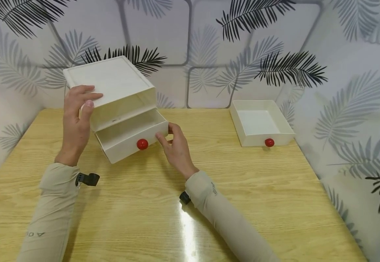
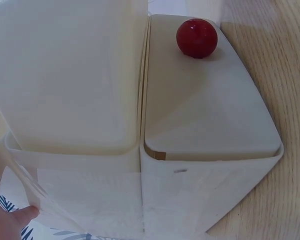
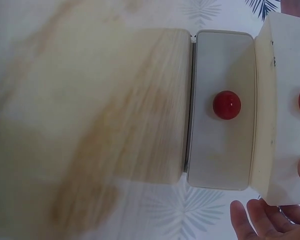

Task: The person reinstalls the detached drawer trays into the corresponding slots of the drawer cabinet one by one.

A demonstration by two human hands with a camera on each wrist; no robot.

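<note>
A white two-tier drawer box (image 1: 111, 78) stands at an angle on the left of the table. Its upper slot is hollow, and the lower drawer (image 1: 124, 148), with a red round knob (image 1: 142, 144), juts partly out. My left hand (image 1: 76, 120) rests on the box's near left top edge, fingers laid over the top. At the drawer's right front corner, my right hand (image 1: 178, 151) pinches the wall, thumb on the front and fingers round the side. The left wrist view shows the box close up, the knobbed drawer front (image 2: 205, 100) beside the hollow slot.
A second white drawer (image 1: 265, 140), its inside bare and its knob (image 1: 269, 142) red, sits at the table's right rear. The wooden table (image 1: 137, 203) meets a leaf-patterned wall (image 1: 209, 54) behind and at the right.
</note>
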